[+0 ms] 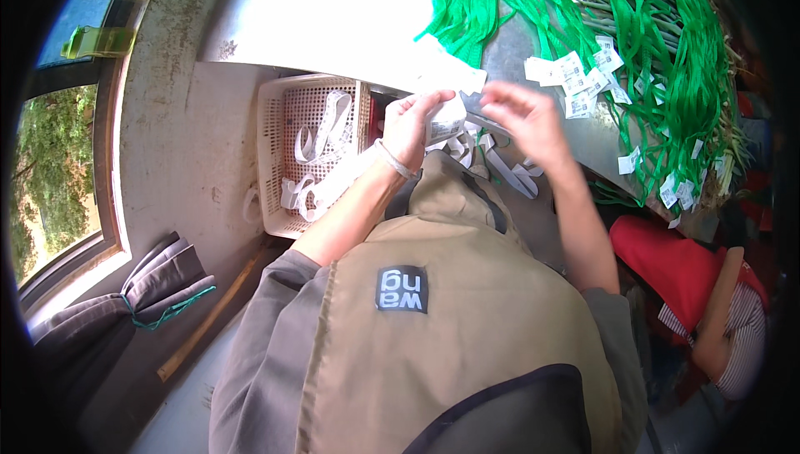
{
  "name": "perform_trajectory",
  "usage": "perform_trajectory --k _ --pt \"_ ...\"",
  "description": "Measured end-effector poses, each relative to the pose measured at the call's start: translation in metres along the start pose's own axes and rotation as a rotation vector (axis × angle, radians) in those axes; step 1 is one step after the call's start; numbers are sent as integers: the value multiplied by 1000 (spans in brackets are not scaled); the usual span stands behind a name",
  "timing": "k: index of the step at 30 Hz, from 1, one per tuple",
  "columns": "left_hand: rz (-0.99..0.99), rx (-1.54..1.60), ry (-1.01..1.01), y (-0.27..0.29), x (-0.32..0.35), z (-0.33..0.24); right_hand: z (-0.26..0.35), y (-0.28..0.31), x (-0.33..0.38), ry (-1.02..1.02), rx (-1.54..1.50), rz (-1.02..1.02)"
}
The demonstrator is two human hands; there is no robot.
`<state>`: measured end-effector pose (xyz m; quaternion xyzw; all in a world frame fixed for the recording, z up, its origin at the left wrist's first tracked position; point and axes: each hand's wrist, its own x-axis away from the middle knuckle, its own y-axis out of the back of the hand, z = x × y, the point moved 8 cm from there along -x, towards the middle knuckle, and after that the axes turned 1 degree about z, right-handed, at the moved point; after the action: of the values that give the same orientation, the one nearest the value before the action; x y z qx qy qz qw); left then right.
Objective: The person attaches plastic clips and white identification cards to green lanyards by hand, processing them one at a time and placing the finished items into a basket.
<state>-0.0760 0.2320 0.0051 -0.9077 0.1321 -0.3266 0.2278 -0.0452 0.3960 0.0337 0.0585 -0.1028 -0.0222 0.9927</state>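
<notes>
White tag (444,125) pinched in left hand (408,125), right hand (525,116) just beside.

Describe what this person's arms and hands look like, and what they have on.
Both forearms are bare. Grey sleeves are pushed up near the elbows, under a tan apron that has a small dark patch on its chest. The left hand has a thin pale band at the wrist. The right hand wears nothing that I can see. No gloves on either.
</notes>
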Motion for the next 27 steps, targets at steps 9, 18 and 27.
perform_trajectory --k 9,18,27 --pt "-31 -193 -70 19 -9 -19 -6 -47 5 54 -40 -184" --pt "23 -179 -93 31 -29 -16 -7 -60 1 20 1 -265" --pt "55 -123 -23 32 -38 -9 -22 -60 -4 -91 -94 -274"
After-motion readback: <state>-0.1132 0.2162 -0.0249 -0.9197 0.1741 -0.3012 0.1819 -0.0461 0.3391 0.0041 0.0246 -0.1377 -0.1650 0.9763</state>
